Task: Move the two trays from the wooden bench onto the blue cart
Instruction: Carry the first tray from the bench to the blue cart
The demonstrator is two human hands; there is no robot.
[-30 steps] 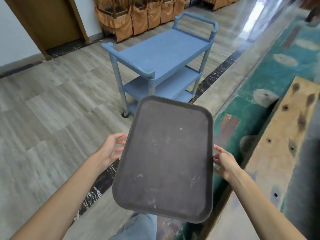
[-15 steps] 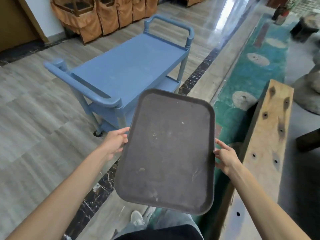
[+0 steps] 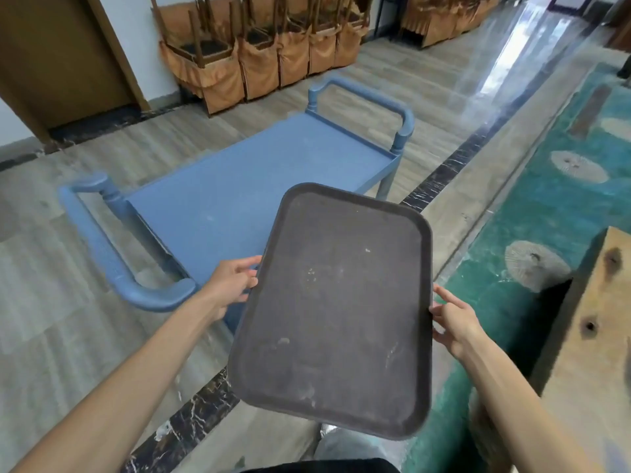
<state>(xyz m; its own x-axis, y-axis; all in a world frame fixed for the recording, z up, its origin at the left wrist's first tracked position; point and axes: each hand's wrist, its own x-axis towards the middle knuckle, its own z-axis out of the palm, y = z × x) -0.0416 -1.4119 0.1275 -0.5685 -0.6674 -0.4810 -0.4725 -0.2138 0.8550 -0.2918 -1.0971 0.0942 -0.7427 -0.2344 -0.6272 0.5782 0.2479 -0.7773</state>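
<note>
We hold 1 dark serving tray (image 3: pixel 336 308), left hand (image 3: pixel 229 285) and right hand (image 3: pixel 452 319) gripping long rims; judged rigid, light.

arms: bare forearms, no sleeves | left hand (image 3: pixel 229 285): no rings or watch seen | right hand (image 3: pixel 454 322): likewise | clothing: black garment edge (image 3: pixel 324 467), grey-blue trouser leg (image 3: pixel 345 445)

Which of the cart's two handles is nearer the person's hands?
The handle on the near left end, curving beside the left hand. The other handle stands at the cart's far end, toward the stacked chairs.
</note>
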